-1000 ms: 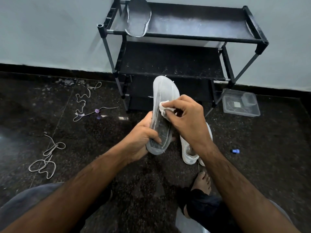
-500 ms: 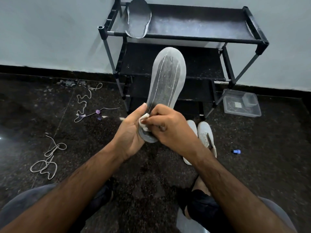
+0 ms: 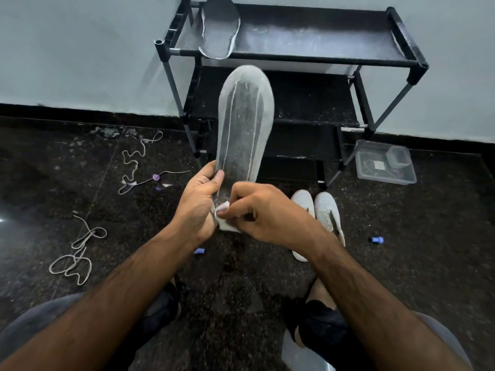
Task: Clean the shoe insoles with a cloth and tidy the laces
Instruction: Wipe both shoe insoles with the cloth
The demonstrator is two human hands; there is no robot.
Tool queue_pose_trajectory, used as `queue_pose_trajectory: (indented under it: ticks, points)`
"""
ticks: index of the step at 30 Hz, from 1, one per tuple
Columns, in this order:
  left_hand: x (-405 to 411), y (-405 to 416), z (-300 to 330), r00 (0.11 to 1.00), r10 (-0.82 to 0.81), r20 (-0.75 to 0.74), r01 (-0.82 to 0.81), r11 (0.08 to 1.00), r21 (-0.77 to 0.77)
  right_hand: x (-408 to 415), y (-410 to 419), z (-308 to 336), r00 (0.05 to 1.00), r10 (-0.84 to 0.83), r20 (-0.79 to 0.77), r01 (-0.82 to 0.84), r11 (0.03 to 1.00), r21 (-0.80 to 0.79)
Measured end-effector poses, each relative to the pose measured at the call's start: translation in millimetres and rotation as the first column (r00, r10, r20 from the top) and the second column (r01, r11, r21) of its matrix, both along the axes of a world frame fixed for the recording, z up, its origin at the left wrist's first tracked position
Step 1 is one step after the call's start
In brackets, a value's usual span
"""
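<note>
Sitting on dark speckled stone floor, knees at 7 and 5 o'clock. Gripping heel end of long flat insole with left hand, thumb curled onto its dark, scuffed face; insole standing upright at centre, pale rounded rim, two thin light lines running lengthwise. Pinching small crumpled white cloth with right hand, fingers curled, pressing it against insole's heel. Lying at 3 o'clock just beside right wrist: pair of white shoes, side by side. Trailing at 9 o'clock: two loose pale laces, looped and wavy. Resting at 2 o'clock: clear plastic container. Standing at 12 o'clock against pale wall: black tubular rack, second insole on its dusty top shelf.
</note>
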State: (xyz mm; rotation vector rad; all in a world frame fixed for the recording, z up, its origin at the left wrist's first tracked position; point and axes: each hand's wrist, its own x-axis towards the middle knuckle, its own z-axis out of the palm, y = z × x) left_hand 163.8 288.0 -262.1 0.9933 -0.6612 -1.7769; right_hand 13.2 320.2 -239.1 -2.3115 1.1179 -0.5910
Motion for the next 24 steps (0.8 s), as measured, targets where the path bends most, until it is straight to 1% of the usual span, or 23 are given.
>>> queue_pose_trajectory:
  ticks: [1, 3, 7, 8, 9, 10, 13, 14, 15, 16, 19, 20, 21, 22, 24]
  points:
    - [1, -1, -1, 1.000, -0.002, 0.014, 0.002, 1.000, -0.001, -1, 0, 0, 1.000, 0.019, 0.003, -0.019, 0.999, 0.030]
    - [-1, -1, -1, 1.000, -0.022, 0.007, 0.022, 1.000, -0.003, -9, -1, 2, 0.999, -0.025, 0.026, 0.024, 0.999, 0.048]
    - [-8, 3, 0, 0.998, -0.049, -0.033, 0.048, 0.999, -0.016, -26, -4, 3, 0.965, -0.241, 0.107, 0.248, 0.967, -0.059]
    - [-8, 3, 0, 0.998, -0.052, -0.039, 0.052, 0.998, -0.019, -26, -5, 2, 0.955, -0.272, 0.116, 0.281, 0.957, -0.073]
    - [-6, 2, 0, 0.998, -0.049, -0.040, 0.048, 0.999, -0.016, -23, -4, 1, 0.955, -0.275, 0.110, 0.284, 0.956, -0.072]
    - [-5, 1, -1, 0.999, -0.038, -0.038, 0.038, 0.999, -0.005, -18, -3, 0, 0.966, -0.243, 0.088, 0.248, 0.967, -0.057]
    - [0, -2, -5, 1.000, -0.016, -0.002, 0.016, 1.000, 0.020, -2, 2, -4, 0.997, -0.072, 0.024, 0.072, 0.997, 0.009]
    - [1, -2, -6, 1.000, -0.016, 0.003, 0.016, 1.000, 0.020, -1, 2, -3, 0.999, -0.039, 0.022, 0.038, 0.999, 0.025]
    - [0, -1, -6, 1.000, -0.019, 0.003, 0.019, 1.000, 0.019, -4, 0, -2, 0.999, -0.036, 0.036, 0.035, 0.999, 0.034]
    - [0, -1, -5, 1.000, -0.025, -0.005, 0.025, 1.000, 0.017, -9, -2, 0, 0.996, -0.070, 0.058, 0.068, 0.997, 0.033]
    - [-4, 0, -2, 0.999, -0.039, -0.025, 0.039, 0.999, -0.009, -29, -8, 1, 0.957, -0.265, 0.120, 0.273, 0.960, -0.058]
    - [-4, 1, -1, 0.999, -0.038, -0.029, 0.037, 0.999, -0.011, -31, -8, 1, 0.946, -0.298, 0.123, 0.309, 0.948, -0.077]
    - [-4, 2, -1, 0.999, -0.037, -0.035, 0.037, 0.999, -0.010, -30, -7, 1, 0.948, -0.301, 0.107, 0.310, 0.947, -0.084]
    - [-3, 2, -1, 0.998, -0.037, -0.041, 0.036, 0.999, -0.007, -26, -5, 0, 0.961, -0.266, 0.076, 0.272, 0.959, -0.077]
    - [0, 2, -2, 0.998, -0.045, -0.040, 0.045, 0.999, -0.001, -15, 0, 0, 0.987, -0.155, 0.038, 0.155, 0.988, -0.001]
